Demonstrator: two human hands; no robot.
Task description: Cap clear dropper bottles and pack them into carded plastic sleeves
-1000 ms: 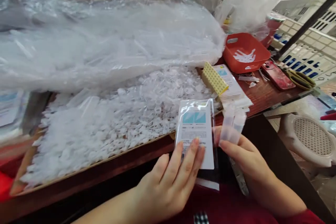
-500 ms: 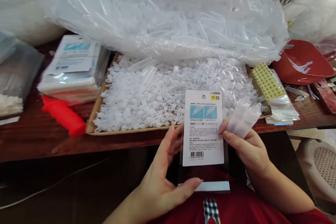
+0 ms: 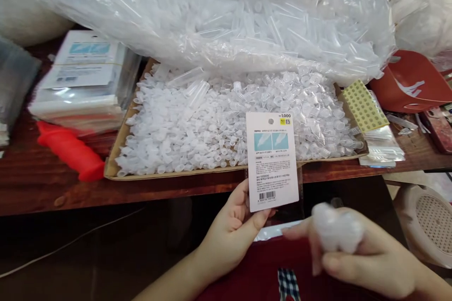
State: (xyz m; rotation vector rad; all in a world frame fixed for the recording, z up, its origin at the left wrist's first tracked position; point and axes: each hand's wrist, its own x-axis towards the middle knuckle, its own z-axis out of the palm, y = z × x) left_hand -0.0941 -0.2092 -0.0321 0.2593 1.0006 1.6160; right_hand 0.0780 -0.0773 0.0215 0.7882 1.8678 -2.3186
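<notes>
My left hand (image 3: 231, 230) pinches the lower edge of a clear sleeve holding a white printed card (image 3: 271, 160) with two blue pictures and a barcode, upright in front of the table edge. My right hand (image 3: 367, 256) is low at the right, closed round several small translucent plastic tubes (image 3: 335, 233), blurred by motion. Just beyond the card lies a cardboard tray (image 3: 113, 164) heaped with small clear plastic caps (image 3: 219, 127).
A big clear bag of plastic tubes (image 3: 219, 23) lies behind the tray. A stack of packed cards (image 3: 83, 77) and a red object (image 3: 68, 150) sit at the left. A yellow dotted sheet (image 3: 360, 106), clear sleeves and a red basket (image 3: 409, 84) are at the right.
My right hand has dropped from beside the card to below it, still holding the tubes. My left hand shifted its grip to the card's bottom edge. The view turned left.
</notes>
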